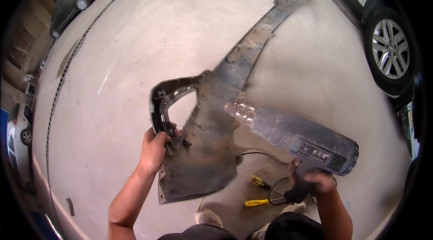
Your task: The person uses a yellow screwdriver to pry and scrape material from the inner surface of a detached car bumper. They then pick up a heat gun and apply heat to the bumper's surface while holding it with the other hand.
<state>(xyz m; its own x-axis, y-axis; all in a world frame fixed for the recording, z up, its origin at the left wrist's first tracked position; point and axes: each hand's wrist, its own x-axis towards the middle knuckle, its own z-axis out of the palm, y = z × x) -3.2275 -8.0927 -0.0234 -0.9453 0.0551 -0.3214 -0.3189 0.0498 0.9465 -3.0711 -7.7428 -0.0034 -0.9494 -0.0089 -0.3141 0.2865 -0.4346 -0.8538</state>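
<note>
Single head-worn fisheye view, looking steeply down from close above, forearms entering from the lower edge, concrete floor (135, 59) filling the frame, edges bending toward the rim

The bumper panel (212, 122) spans frame centre to upper right, the heat gun (297, 138) right of it, screwdrivers (258, 192) on the floor (135, 50) below.
</note>
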